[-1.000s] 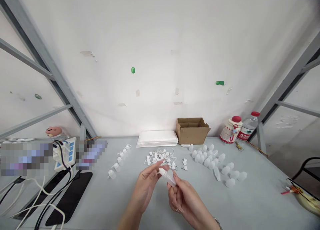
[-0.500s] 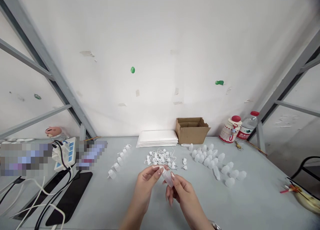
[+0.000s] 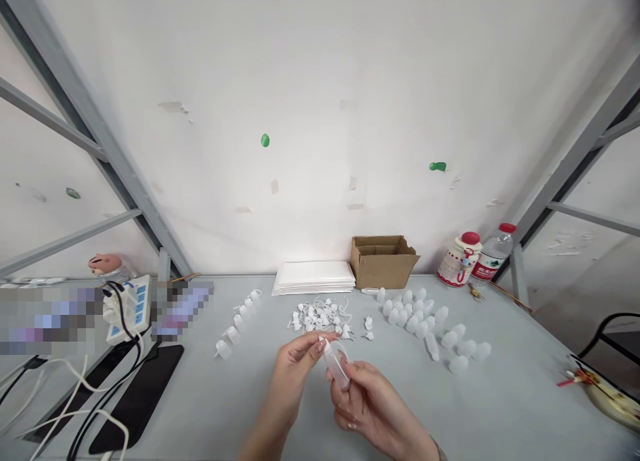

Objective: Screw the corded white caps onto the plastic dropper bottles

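Between my hands is a small translucent plastic squeeze bottle (image 3: 337, 369), tilted, with a white pointed cap at its upper end. My left hand (image 3: 299, 359) pinches the cap between thumb and fingers. The bottle's body rests in the closed fingers of my right hand (image 3: 361, 395). Just beyond lies a pile of white caps with straps (image 3: 320, 314). Several loose translucent bottles (image 3: 413, 323) stand or lie to the right. A slanting row of capped bottles (image 3: 233, 334) stands to the left.
At the back are a stack of white sheets (image 3: 314, 277) and an open cardboard box (image 3: 384, 267). A red-lidded flask (image 3: 459, 259) and a water bottle (image 3: 495, 253) stand back right. A power strip (image 3: 131, 307), cables and a black slab (image 3: 140, 397) occupy the left.
My right hand has turned and its fingers now curl round the bottle's body. The bottle has shifted slightly down and right, and its pointed cap shows more clearly.
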`<state>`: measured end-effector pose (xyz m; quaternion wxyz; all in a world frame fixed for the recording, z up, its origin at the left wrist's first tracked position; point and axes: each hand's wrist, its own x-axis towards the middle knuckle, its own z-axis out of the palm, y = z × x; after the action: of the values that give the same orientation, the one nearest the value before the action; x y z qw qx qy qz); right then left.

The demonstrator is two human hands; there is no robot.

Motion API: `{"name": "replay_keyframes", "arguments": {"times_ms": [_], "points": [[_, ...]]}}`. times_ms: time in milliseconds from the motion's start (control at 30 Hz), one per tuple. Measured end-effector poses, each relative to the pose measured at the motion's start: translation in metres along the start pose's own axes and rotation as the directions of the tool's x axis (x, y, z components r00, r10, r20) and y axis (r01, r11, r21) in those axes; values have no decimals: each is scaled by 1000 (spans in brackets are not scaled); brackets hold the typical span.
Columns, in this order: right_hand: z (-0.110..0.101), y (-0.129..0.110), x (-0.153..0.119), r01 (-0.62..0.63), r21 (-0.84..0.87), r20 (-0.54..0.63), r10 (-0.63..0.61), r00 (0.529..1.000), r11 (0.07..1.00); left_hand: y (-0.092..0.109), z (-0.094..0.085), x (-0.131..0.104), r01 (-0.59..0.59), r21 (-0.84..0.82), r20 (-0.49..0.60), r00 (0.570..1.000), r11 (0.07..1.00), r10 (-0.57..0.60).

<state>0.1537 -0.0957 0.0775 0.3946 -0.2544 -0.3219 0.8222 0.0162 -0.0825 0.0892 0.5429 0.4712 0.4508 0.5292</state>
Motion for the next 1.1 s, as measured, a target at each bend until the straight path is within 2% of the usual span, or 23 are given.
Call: {"name": "replay_keyframes", "arguments": {"times_ms": [67,133,233,300,333,400,467,567,700,767,833,933,1033,1100], "points": [[0,0,0,-1,-22,-7,1,1000,1000,-2,-1,1,18,0,-4,1000,1000,-18],[0,3,1,102,-167,-126,-124,984,981,-4,-1,1,39,3,-42,998,999,-38],[-2,10,4,207,-447,-303,-365,880,870,-6,0,0,37,20,-92,995,999,-35],[-3,13,5,194,-563,-339,-439,832,804,-5,0,0,16,44,-101,995,999,-11],[-3,14,5,185,-582,-333,-439,834,792,-5,0,0,1,59,-103,995,998,5],[-3,12,5,181,-546,-286,-385,877,818,-3,-1,-1,-29,89,-95,995,996,37],[-3,9,5,183,-446,-212,-301,930,876,-1,-2,-1,-38,108,-74,996,993,46],[-2,5,2,152,-245,-114,-184,976,958,0,-4,-1,-3,90,-29,1000,996,6],[-4,3,-1,19,52,55,-22,998,998,0,-3,-1,27,18,0,1000,999,-27],[-5,3,-1,11,100,75,-19,997,995,0,-1,-1,46,3,-25,999,999,-46],[-4,1,-2,85,37,17,-85,996,996,1,0,-1,64,-44,-68,995,997,-67],[-2,-5,-4,206,-199,-110,-231,967,958,2,0,0,124,-233,-87,985,965,-147],[0,-8,-6,233,-375,-164,-311,936,897,5,0,0,207,-402,-14,973,892,-232],[2,-7,-7,225,-421,-156,-314,937,879,8,-1,-2,244,-468,46,967,850,-252]]}}
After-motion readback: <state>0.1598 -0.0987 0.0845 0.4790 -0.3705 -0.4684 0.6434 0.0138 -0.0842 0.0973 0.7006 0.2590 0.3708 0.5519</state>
